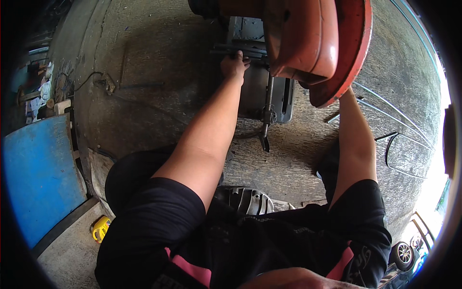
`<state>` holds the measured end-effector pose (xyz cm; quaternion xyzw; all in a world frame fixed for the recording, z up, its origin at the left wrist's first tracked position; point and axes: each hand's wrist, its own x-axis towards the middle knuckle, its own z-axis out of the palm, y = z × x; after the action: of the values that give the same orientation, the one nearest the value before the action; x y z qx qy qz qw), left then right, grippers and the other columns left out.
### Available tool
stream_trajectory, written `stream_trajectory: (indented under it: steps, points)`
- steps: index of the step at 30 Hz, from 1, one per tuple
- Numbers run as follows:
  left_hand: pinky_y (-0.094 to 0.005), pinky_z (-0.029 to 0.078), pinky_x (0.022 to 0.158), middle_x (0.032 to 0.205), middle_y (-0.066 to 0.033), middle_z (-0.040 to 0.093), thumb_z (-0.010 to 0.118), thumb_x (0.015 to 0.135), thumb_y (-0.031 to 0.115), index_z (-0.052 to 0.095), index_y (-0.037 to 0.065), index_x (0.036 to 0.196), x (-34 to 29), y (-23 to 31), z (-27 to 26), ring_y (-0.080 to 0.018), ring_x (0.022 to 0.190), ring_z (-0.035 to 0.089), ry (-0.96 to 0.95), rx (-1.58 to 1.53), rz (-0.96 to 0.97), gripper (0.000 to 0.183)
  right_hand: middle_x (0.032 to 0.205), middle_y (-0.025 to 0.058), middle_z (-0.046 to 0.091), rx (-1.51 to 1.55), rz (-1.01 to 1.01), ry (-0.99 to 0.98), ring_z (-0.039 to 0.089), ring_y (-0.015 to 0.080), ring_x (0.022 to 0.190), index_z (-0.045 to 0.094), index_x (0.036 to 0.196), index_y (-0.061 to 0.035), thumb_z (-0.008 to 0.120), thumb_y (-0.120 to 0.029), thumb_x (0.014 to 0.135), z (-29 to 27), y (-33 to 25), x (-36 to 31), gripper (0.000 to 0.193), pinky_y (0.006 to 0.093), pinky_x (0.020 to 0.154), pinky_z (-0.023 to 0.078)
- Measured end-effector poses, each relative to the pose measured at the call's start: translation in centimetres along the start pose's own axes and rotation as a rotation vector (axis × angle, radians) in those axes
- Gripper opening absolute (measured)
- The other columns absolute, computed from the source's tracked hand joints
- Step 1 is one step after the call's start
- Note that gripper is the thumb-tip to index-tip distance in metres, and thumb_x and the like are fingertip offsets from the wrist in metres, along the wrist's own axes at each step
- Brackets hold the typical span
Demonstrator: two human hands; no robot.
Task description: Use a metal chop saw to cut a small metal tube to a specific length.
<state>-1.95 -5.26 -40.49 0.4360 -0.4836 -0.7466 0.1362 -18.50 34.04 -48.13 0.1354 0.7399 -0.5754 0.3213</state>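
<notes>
My left hand (235,66) is closed at dark metal bars (250,50) lying across the base of an orange cut-off saw (305,38). Below the bars, a threaded clamp screw (269,94) with a crank end points toward me on the dark saw base (286,103). My right forearm (355,130) reaches up to the saw's round orange guard (361,43). The guard covers my right hand, so I cannot see its fingers or what they touch.
Long thin metal rods (392,111) lie on the concrete floor at right. A cable (144,102) runs across the left. Nearer are a blue panel (41,178), a yellow tape measure (100,229) and a ribbed metal part (245,200) by my legs. A car wheel (403,254) shows lower right.
</notes>
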Motion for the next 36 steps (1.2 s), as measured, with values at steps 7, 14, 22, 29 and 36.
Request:
stream_trajectory:
  steps: [7,14,22,29,36]
  points:
    - [-0.0398,0.059,0.065,0.085,-0.0128,0.067,0.058,0.098,0.014,0.055,0.001,0.110,0.0,0.3,-0.1,-0.0233,0.068,0.069,-0.014,-0.020,-0.025,0.018,0.133,0.0098,0.059,0.197,-0.044,-0.087,0.058,0.0259,0.117,0.053,0.134,-0.0097,0.037,-0.030,0.103,2.1,-0.3,-0.2,0.040,0.0371,0.093,0.048]
    - [-0.0434,0.060,0.066,0.084,-0.0116,0.065,0.055,0.097,0.012,0.054,0.003,0.112,0.2,1.5,-0.3,-0.0255,0.067,0.068,-0.028,0.030,-0.089,0.017,0.136,0.0079,0.057,-1.633,-0.327,0.016,0.056,0.0256,0.122,0.053,0.134,-0.0089,0.037,-0.029,0.102,4.5,-5.0,-4.1,0.042,0.0344,0.099,0.046]
    - [-0.0352,0.053,0.053,0.072,-0.0068,0.059,0.058,0.094,0.014,0.054,0.004,0.099,-0.8,3.7,0.2,-0.0191,0.060,0.062,0.266,-0.039,-0.071,0.013,0.137,0.0060,0.057,-1.680,-0.336,0.018,0.053,0.0233,0.126,0.055,0.135,-0.0138,0.038,-0.028,0.100,4.4,-4.7,-4.0,0.041,0.0319,0.101,0.045]
    - [-0.0244,0.041,0.047,0.065,-0.0004,0.051,0.062,0.094,0.021,0.055,0.009,0.083,4.4,2.2,-2.4,-0.0130,0.053,0.050,0.188,-0.260,-0.230,0.018,0.137,0.0066,0.057,-1.658,-0.354,0.014,0.054,0.0232,0.125,0.055,0.135,-0.0147,0.042,-0.029,0.098,4.4,-4.9,-3.7,0.041,0.0329,0.099,0.046]
    - [-0.0253,0.044,0.050,0.066,0.0004,0.051,0.063,0.096,0.024,0.055,0.010,0.082,10.2,-1.3,-5.2,-0.0126,0.054,0.050,-0.178,-0.531,-0.227,0.021,0.137,0.0092,0.056,-0.133,-0.081,0.046,0.056,0.0239,0.124,0.053,0.136,-0.0127,0.047,-0.028,0.097,4.2,-2.8,2.1,0.042,0.0361,0.097,0.049]
